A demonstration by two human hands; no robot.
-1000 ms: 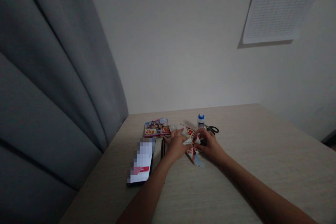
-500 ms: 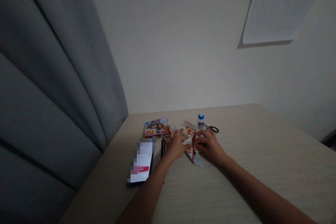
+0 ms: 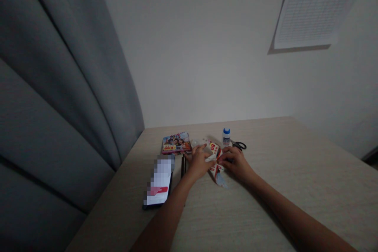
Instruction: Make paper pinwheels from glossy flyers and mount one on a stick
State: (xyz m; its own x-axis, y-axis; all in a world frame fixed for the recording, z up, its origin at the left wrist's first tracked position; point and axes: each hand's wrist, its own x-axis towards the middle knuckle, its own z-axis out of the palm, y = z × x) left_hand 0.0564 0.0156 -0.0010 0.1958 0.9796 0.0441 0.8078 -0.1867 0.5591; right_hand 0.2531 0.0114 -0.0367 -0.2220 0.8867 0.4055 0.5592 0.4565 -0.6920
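Observation:
Between my two hands on the table lies a piece of printed paper (image 3: 213, 147) with red figures, pinched in at its middle so that its two ends flare out. My left hand (image 3: 199, 162) presses on its left side with the thumb, the other fingers stretched forward. From the right, my right hand (image 3: 234, 162) pinches the paper's middle between thumb and fingers. Just beyond my right hand stand a glue bottle (image 3: 226, 138) with a blue cap and, beside it, black-handled scissors (image 3: 242, 145), partly hidden by the bottle and hand.
A colourful printed booklet or folded leaflet (image 3: 176, 144) lies at the back left. Nearer is a phone (image 3: 159, 183) with a lit screen. Thin dark sticks (image 3: 183, 165) lie beside my left forearm. A small clear object (image 3: 195, 142) sits behind my left hand.
The paper's middle has been squeezed narrower and more creased, its lower end drawn slightly left. Both hands stay in nearly the same place.

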